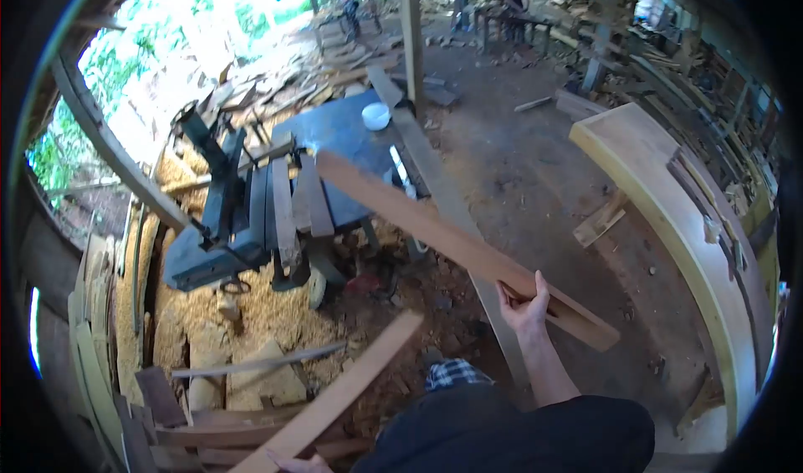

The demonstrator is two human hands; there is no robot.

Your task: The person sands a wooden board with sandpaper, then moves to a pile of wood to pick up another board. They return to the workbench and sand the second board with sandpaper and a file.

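Note:
My right hand (527, 310) is closed around a long reddish-brown wooden board (427, 226), near the board's lower right end. A dark slot shows in the board beside my fingers. Its far end reaches up to the left, over the blue-topped machine table (343, 122). At the bottom edge of the view, my left hand (299, 465) is on a second wooden board (343, 381), its fingers against the wood and partly cut off by the frame. That board slants up to the right above the sawdust and scraps.
A dark woodworking machine (222, 214) stands at left amid sawdust (259, 306). On its table are a white bowl (376, 117) and wood pieces (309, 197). A large pale wooden panel (669, 197) stands at right. Two people (514, 0) are in the background near a post (411, 38).

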